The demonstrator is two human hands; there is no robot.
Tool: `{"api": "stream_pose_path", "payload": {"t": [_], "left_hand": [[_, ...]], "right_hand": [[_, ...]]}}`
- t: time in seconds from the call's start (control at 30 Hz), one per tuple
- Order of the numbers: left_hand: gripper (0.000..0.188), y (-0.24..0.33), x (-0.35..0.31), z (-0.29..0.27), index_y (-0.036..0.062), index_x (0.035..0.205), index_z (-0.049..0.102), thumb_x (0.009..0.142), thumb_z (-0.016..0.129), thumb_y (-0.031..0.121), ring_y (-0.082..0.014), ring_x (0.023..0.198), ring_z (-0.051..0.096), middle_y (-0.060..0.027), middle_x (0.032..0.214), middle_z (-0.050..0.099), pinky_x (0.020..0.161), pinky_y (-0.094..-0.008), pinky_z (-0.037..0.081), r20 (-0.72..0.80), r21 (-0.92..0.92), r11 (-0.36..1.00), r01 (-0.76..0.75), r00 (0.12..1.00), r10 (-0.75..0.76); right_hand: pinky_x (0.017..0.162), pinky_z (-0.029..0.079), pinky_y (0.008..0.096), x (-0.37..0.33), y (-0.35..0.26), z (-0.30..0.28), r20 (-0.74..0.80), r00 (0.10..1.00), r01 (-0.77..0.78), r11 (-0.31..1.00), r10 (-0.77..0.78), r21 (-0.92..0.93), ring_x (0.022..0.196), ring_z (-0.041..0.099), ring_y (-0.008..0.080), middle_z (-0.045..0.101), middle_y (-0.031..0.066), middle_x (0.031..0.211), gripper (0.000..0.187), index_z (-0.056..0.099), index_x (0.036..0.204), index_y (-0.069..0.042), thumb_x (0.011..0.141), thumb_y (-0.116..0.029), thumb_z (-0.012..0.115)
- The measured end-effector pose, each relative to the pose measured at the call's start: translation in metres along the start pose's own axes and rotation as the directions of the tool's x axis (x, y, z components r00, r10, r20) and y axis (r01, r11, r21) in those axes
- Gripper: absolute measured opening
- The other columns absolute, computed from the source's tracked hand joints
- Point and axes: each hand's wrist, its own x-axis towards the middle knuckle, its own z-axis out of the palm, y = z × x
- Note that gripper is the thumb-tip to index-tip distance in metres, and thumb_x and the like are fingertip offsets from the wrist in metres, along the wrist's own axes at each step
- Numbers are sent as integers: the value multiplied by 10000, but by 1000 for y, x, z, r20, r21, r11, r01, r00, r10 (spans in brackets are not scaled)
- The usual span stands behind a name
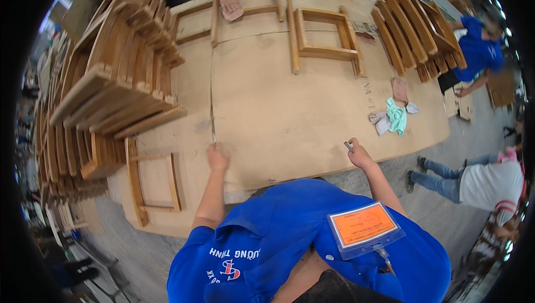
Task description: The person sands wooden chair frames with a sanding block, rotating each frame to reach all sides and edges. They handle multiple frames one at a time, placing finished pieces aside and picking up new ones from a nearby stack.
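Observation:
My left hand [218, 157] is closed, resting at the near end of the dark seam that runs across the tan-covered worktable [278, 108]. What it holds, if anything, I cannot make out. To the right, my right hand [361, 153] is closed round a small grey object [349, 146] that sticks out past the fingers; its kind is too small to tell. Beyond that hand lie a mint-green cloth [396, 118], a brown sanding pad [399, 89] and some crumpled greyish scraps [381, 123]. A wooden frame [326, 34] with two longer side posts lies farther off.
Stacked wooden frames rise at the left [111, 88] and far right [412, 30]. Another frame [153, 175] lies at the near left edge. Across the table, a co-worker's hand [227, 1] presses a pad near a wooden frame [251, 10]. People stand on the right.

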Motion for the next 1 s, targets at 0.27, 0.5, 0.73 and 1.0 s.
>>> {"api": "stream_pose_path", "payload": {"t": [0.27, 0.5, 0.73, 1.0], "left_hand": [[412, 244, 83, -9, 70, 1139, 584, 763, 719, 173, -348, 1093, 516, -163, 1141, 562, 937, -418, 442, 99, -286, 838, -464, 856, 508], [444, 451, 158, 8, 68, 1189, 555, 787, 702, 188, -363, 1102, 513, -166, 1163, 561, 946, -426, 439, 125, -167, 715, -679, 705, 698], [486, 582, 220, 51, 70, 1241, 531, 815, 670, 258, -382, 1146, 498, -162, 1261, 534, 977, -443, 421, 144, 10, 763, -646, 756, 638], [808, 663, 215, 147, -70, 1320, 443, 810, 652, 520, -345, 1215, 504, -244, 1307, 517, 1012, -397, 401, 298, -583, 811, -53, 915, 273]], "right_hand": [[825, 463, 461, 19, 90, 6, 63, 997, -58, 994, 53, 89, 936, 600, 429, 620, 288, 958, 330, 439, 1155, -44, 826, -56, 467], [831, 460, 467, 18, 171, -1, 115, 980, -187, 958, 165, 219, 962, 593, 432, 619, 281, 989, 307, 461, 1130, -28, 830, -82, 497], [855, 457, 468, -1, 264, 26, 129, 965, -261, 877, 228, 404, 980, 586, 435, 612, 284, 1013, 334, 482, 1121, -14, 823, -150, 547], [847, 469, 449, -6, 303, 53, 164, 950, -311, 863, 267, 398, 997, 597, 395, 622, 253, 1049, 399, 498, 1187, -34, 823, -192, 543]]}}
